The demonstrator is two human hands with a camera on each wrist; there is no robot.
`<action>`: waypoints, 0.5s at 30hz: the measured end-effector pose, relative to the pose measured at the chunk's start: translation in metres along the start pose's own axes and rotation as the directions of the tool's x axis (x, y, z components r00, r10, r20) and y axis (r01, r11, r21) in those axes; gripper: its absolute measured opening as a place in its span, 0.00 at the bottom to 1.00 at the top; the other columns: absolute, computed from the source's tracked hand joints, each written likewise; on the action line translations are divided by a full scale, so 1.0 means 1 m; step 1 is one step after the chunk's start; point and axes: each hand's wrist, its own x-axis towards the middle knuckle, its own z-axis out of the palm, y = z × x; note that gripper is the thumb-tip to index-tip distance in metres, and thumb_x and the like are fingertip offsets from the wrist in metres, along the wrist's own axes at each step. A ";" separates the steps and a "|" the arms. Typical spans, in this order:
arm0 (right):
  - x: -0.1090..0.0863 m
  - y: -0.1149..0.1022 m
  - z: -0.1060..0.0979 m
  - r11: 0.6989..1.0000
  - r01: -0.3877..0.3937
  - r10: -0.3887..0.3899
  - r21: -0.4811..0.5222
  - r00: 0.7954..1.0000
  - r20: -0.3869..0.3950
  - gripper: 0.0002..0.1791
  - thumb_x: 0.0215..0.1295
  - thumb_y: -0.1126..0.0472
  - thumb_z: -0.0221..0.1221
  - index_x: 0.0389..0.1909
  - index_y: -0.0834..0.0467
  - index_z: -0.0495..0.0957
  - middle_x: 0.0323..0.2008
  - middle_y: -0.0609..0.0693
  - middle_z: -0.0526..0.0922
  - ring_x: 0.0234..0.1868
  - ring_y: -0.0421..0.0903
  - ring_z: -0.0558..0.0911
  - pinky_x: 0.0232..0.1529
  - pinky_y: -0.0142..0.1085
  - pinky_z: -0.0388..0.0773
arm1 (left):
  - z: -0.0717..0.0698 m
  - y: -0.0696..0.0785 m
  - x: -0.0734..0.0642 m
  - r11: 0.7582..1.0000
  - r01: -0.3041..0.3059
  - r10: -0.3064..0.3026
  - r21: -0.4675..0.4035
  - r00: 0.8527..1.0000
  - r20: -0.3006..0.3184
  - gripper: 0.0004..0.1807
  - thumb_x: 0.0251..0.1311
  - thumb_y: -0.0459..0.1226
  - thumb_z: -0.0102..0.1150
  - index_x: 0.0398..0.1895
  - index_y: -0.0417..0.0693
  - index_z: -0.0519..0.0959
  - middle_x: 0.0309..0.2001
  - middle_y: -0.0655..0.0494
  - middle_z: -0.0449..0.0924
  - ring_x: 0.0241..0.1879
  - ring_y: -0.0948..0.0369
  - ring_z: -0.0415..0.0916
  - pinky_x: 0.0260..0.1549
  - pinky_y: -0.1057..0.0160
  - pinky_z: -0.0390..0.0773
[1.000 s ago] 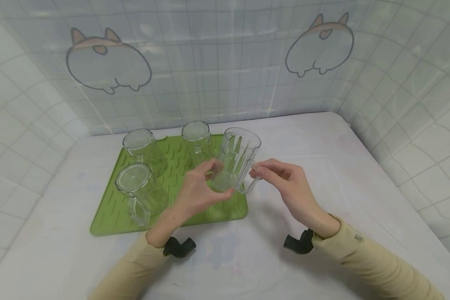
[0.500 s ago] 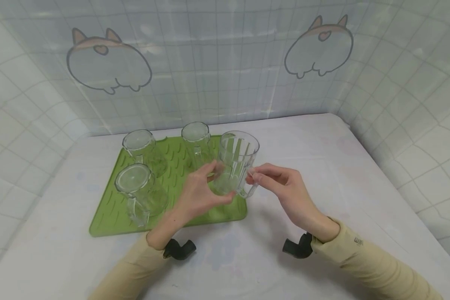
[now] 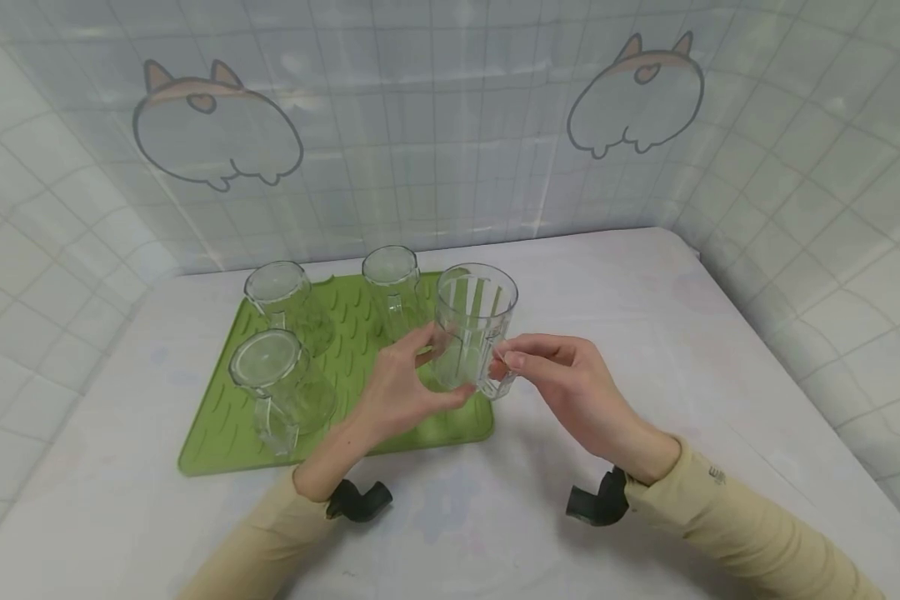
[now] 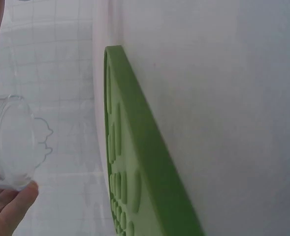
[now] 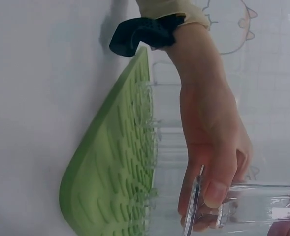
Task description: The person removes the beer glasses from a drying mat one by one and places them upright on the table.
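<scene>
Glass mug (image 3: 467, 337) between left fingers (image 3: 418, 340) and right fingers (image 3: 542, 366), forearms (image 3: 750, 517) aslant.

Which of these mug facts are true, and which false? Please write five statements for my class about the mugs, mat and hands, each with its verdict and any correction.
1. The right hand pinches a glass mug by its handle. True.
2. The left hand holds the same mug by its body. True.
3. Three other glass mugs rest on the green drying mat. True.
4. The held mug touches the mat. False: the wrist views show a gap.
5. The held mug is upside down. False: its open end faces up.
</scene>
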 end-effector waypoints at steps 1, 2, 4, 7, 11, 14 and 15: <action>0.000 0.000 0.000 1.000 -0.008 0.008 0.005 1.000 0.002 0.12 0.64 0.64 0.58 0.44 0.67 0.79 0.35 0.52 0.83 0.44 0.51 0.78 0.64 0.44 0.66 | 0.000 0.000 0.000 1.000 0.011 -0.011 -0.004 1.000 0.008 0.31 0.40 0.43 0.75 0.51 0.53 0.73 0.45 0.62 0.76 0.51 0.64 0.75 0.51 0.67 0.78; 0.000 0.000 0.000 1.000 -0.017 0.017 0.010 1.000 0.002 0.12 0.64 0.64 0.58 0.44 0.67 0.79 0.35 0.52 0.83 0.45 0.51 0.78 0.64 0.44 0.65 | 0.000 0.000 0.000 1.000 0.024 -0.024 -0.005 1.000 0.016 0.32 0.41 0.44 0.75 0.52 0.53 0.73 0.46 0.62 0.76 0.51 0.63 0.75 0.51 0.66 0.78; 0.000 0.000 0.000 1.000 -0.029 0.029 0.010 1.000 0.004 0.13 0.64 0.63 0.58 0.45 0.68 0.78 0.35 0.52 0.83 0.45 0.51 0.78 0.65 0.45 0.64 | -0.001 0.001 0.000 0.999 0.051 -0.051 -0.001 0.998 0.031 0.33 0.41 0.46 0.75 0.53 0.54 0.73 0.48 0.61 0.76 0.53 0.62 0.75 0.51 0.65 0.79; 0.000 0.001 0.000 0.999 -0.041 0.041 0.004 0.999 0.002 0.14 0.63 0.63 0.58 0.45 0.69 0.77 0.35 0.51 0.83 0.46 0.51 0.78 0.65 0.45 0.63 | -0.002 0.001 -0.001 0.994 0.104 -0.105 0.022 0.993 0.054 0.35 0.40 0.50 0.75 0.54 0.54 0.73 0.52 0.61 0.76 0.53 0.60 0.76 0.51 0.64 0.79; 0.001 0.002 -0.001 0.999 -0.047 0.047 -0.003 0.999 -0.008 0.14 0.63 0.63 0.58 0.45 0.69 0.78 0.36 0.52 0.83 0.46 0.52 0.78 0.66 0.46 0.62 | -0.005 0.003 -0.001 0.986 0.164 -0.168 0.041 0.980 0.104 0.36 0.39 0.51 0.75 0.53 0.52 0.72 0.53 0.58 0.76 0.53 0.56 0.76 0.51 0.61 0.79; 0.001 0.002 -0.001 0.998 -0.056 0.056 -0.008 0.998 -0.017 0.15 0.63 0.63 0.59 0.46 0.69 0.78 0.36 0.53 0.83 0.46 0.53 0.78 0.65 0.46 0.62 | -0.007 0.004 -0.001 0.980 0.193 -0.198 0.045 0.970 0.141 0.33 0.39 0.50 0.76 0.49 0.52 0.73 0.50 0.59 0.77 0.54 0.54 0.76 0.50 0.58 0.80; 0.001 0.002 -0.001 0.998 -0.061 0.060 -0.008 0.998 -0.020 0.15 0.63 0.63 0.59 0.46 0.70 0.78 0.36 0.53 0.83 0.46 0.53 0.78 0.65 0.46 0.62 | -0.007 0.004 -0.001 0.978 0.201 -0.206 0.046 0.967 0.150 0.32 0.39 0.50 0.76 0.48 0.52 0.72 0.49 0.59 0.77 0.54 0.54 0.76 0.50 0.57 0.80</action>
